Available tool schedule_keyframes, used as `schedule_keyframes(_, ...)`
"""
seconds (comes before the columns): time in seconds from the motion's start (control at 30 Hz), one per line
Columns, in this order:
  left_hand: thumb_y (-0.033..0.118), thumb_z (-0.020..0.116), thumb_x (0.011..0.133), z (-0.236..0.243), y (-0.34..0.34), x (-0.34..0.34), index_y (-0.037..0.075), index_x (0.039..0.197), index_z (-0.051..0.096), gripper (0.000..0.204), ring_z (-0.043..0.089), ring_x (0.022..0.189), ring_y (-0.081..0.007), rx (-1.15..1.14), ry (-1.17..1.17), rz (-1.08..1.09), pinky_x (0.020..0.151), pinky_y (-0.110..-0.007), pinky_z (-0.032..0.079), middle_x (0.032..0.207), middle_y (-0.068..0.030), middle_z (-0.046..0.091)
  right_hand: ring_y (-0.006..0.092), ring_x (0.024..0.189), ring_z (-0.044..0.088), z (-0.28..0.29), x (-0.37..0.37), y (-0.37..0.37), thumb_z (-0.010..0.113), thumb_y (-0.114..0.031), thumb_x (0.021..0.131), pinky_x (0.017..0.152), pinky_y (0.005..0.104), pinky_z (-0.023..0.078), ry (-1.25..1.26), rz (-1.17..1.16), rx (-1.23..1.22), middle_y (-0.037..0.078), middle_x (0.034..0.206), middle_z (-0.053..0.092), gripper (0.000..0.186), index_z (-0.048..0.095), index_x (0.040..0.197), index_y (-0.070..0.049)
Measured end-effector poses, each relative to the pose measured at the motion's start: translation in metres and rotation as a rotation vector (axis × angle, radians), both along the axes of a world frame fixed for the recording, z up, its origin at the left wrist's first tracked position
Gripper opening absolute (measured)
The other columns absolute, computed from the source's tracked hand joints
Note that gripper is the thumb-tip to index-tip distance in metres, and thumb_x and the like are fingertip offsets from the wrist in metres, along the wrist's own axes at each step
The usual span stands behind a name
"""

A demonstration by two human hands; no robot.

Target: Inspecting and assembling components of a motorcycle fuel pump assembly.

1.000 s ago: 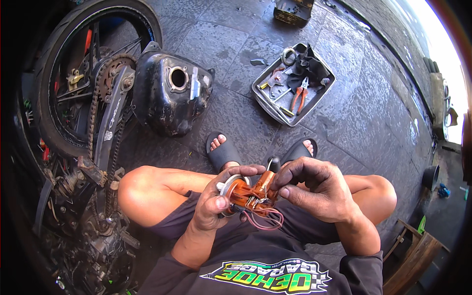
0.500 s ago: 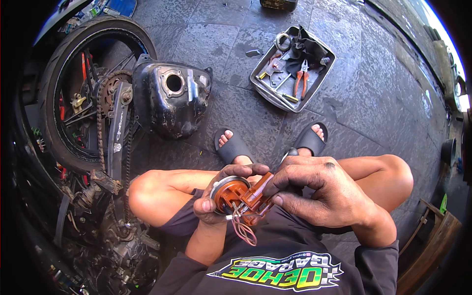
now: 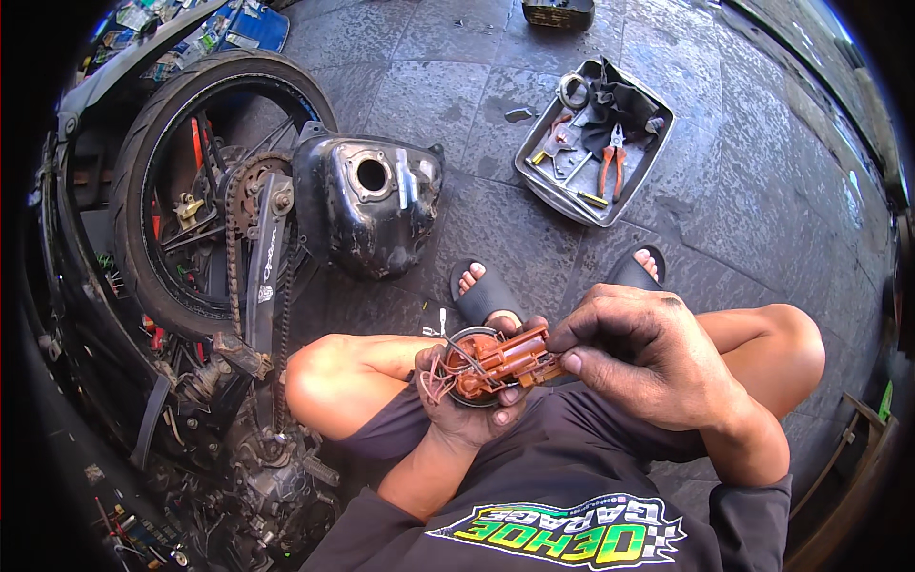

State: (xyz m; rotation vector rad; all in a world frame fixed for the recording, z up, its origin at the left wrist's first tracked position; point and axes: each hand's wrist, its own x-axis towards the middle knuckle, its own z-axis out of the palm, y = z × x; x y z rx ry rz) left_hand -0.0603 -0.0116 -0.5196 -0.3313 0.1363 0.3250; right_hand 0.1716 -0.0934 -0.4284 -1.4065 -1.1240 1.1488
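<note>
My left hand [image 3: 457, 417] is closed around a fuel pump unit [image 3: 510, 362] with an orange-brown plastic body and a round, dark-rimmed base. The unit lies tilted above my lap, its base toward the left. Thin wires [image 3: 437, 379] loop from it over my left fingers, and a small white connector [image 3: 440, 324] sticks up at the far side. My right hand [image 3: 648, 353] is closed in a pinch, thumb and fingertips at the right end of the housing. Whatever sits between those fingertips is hidden.
A black fuel tank [image 3: 381, 224] with a round opening stands on the floor to the left. Beside it are a motorcycle wheel [image 3: 133, 200], chain [image 3: 233, 257] and engine parts [image 3: 276, 477]. Ahead lies a grey tray [image 3: 562, 205] with orange-handled pliers [image 3: 611, 162], small tools and black cloth.
My left hand has turned the fuel pump unit, swinging its wires from the near side to the left. A dark rounded end by my right knuckles no longer shows. The whole view has shifted.
</note>
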Motion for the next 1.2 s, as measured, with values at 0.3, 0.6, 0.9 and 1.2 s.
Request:
schedule_keyframes(0.3, 0.051, 0.070, 0.083, 0.004, 0.001, 0.006, 0.001, 0.140, 0.042, 0.081, 0.063, 0.115, -0.0416, 0.143, 0.079, 0.004, 0.069, -0.044, 0.065, 0.153, -0.0230, 0.035, 0.0250, 0.078, 0.070, 0.014, -0.003, 0.010, 0.072, -0.001, 0.085, 0.067, 0.0341, 0.055, -0.126, 0.018, -0.046, 0.013, 0.088, 0.067, 0.018, 0.071, 0.103, -0.001)
schedule_keyframes(0.6, 0.045, 0.067, 0.085, -0.003, -0.001, 0.005, -0.003, 0.143, 0.041, 0.080, 0.055, 0.129, -0.0412, 0.247, 0.048, 0.035, 0.108, -0.053, 0.048, 0.144, -0.0257, 0.046, 0.0235, 0.079, 0.068, 0.009, -0.017, 0.020, 0.074, 0.000, 0.083, 0.065, 0.0339, 0.053, -0.138, 0.007, 0.056, 0.012, 0.091, 0.067, 0.020, 0.072, 0.103, -0.003)
schedule_keyframes(0.9, 0.039, 0.065, 0.087, -0.002, -0.003, 0.001, -0.002, 0.143, 0.040, 0.074, 0.059, 0.124, -0.0343, 0.274, 0.125, 0.011, 0.104, -0.048, 0.053, 0.133, -0.0227, 0.054, 0.0223, 0.079, 0.060, 0.024, -0.017, 0.042, 0.078, -0.006, 0.081, 0.067, 0.0346, 0.048, -0.216, 0.181, 0.008, 0.009, 0.086, 0.059, 0.027, 0.074, 0.108, -0.006)
schedule_keyframes(1.2, 0.037, 0.065, 0.086, -0.008, -0.001, -0.001, -0.007, 0.140, 0.039, 0.074, 0.057, 0.128, -0.0350, 0.457, 0.246, 0.118, 0.105, -0.045, 0.053, 0.143, -0.0252, 0.047, 0.0215, 0.083, 0.062, 0.022, -0.023, 0.043, 0.080, -0.007, 0.080, 0.073, 0.0331, 0.049, -0.228, 0.203, -0.036, 0.008, 0.089, 0.061, 0.025, 0.069, 0.102, -0.004)
